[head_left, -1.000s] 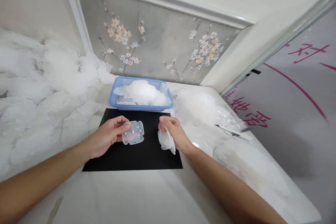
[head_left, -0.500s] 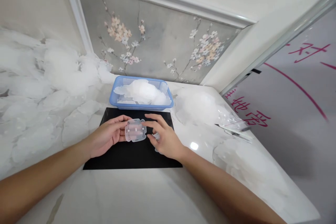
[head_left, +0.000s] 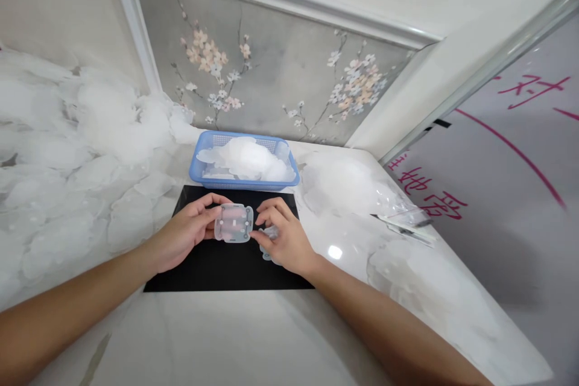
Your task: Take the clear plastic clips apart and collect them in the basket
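Note:
My left hand (head_left: 192, 226) pinches a thin, translucent plastic piece (head_left: 234, 223) by its left side. The piece is roughly square with rounded corners, small round holes and slots, and is held above a black mat (head_left: 217, 271). At the right is my right hand (head_left: 283, 232), fingers curled and a little apart, its thumb tip at the piece's lower right corner. A second translucent piece (head_left: 266, 253) shows under the right thumb and palm, seemingly held in the curled fingers. Most of it is hidden by the hand.
Behind the mat stands a blue plastic basket (head_left: 244, 183) with whitish translucent pieces in it. A large heap of similar pieces (head_left: 90, 132) spreads over the left side. On the right lie a whitish pile (head_left: 337, 184) and clear plastic bags (head_left: 402, 208), beside a whiteboard (head_left: 511, 193) with red writing.
The right index finger has drawn back from the front of the held piece and curled. The right thumb has moved left to its corner. More of the second piece shows under the thumb.

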{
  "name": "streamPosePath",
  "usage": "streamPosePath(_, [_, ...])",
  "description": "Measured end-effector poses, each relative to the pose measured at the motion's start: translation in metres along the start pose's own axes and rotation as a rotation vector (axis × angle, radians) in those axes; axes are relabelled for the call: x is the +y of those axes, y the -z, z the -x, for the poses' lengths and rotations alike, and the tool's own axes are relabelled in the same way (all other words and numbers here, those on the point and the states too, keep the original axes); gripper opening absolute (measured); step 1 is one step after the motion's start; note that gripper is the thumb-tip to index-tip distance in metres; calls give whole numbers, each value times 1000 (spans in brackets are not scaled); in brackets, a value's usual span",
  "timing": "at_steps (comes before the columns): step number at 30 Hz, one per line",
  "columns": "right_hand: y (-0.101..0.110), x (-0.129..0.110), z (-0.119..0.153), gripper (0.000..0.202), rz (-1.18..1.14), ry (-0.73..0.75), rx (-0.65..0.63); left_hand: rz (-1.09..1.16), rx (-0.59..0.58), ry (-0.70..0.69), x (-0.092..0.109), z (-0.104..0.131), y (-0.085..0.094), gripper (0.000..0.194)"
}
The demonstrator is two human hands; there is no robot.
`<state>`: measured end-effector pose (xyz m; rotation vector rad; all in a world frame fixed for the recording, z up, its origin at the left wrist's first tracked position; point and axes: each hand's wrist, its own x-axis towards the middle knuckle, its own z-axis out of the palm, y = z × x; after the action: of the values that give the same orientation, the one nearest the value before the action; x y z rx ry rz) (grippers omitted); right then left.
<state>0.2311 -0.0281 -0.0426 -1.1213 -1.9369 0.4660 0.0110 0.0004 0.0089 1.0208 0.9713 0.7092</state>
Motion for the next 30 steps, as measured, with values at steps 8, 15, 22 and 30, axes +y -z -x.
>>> streamPosePath(8, [-1, 1, -1, 21, -48, -5, 54, -51, 46, -26, 3, 3, -3, 30])
streamPosePath(15, [-2, 3, 1, 20, -15, 6, 60, -56, 31, -29, 0, 2, -1, 28])
streamPosePath(22, [1, -5, 1, 18, -38, 108, -16, -65, 17, 11, -1, 3, 0, 28])
streamPosePath(30, [3, -9, -12, 27, -753, -599, -25, -92, -140, 33, -5, 2, 1, 42])
